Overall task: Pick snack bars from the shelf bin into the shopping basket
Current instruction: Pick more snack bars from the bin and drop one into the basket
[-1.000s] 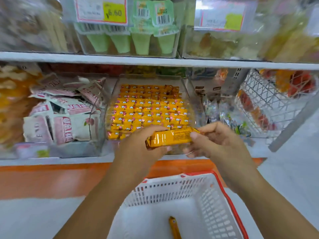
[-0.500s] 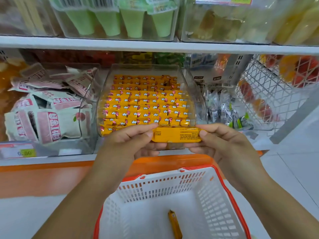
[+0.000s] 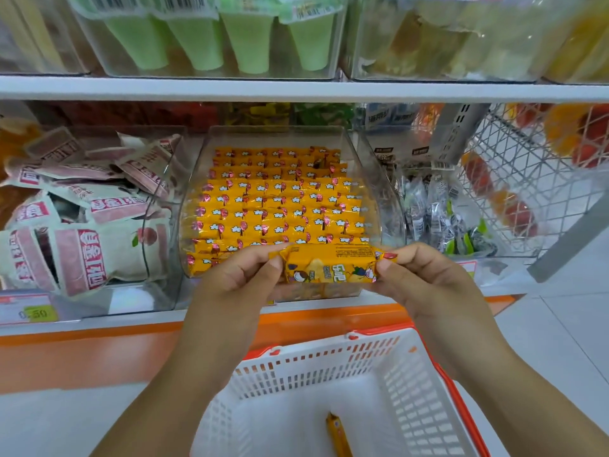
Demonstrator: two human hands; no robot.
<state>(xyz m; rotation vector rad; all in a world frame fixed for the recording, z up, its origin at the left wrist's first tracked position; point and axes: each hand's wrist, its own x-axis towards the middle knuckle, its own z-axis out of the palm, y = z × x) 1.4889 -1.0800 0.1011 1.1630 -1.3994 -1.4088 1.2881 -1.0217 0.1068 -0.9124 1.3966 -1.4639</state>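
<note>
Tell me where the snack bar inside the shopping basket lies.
In the head view, the snack bar lies alone on the floor of the white shopping basket, bottom centre, below the held bar in front of the shelf bin.

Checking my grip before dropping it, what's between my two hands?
In the head view, a yellow snack bar spans the gap, the left hand and right hand each pinching one end.

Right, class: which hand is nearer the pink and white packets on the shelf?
Left. The left hand pinches one end of the snack bar, just right of the pink and white packets; the right hand pinches the other end, farther right.
</note>
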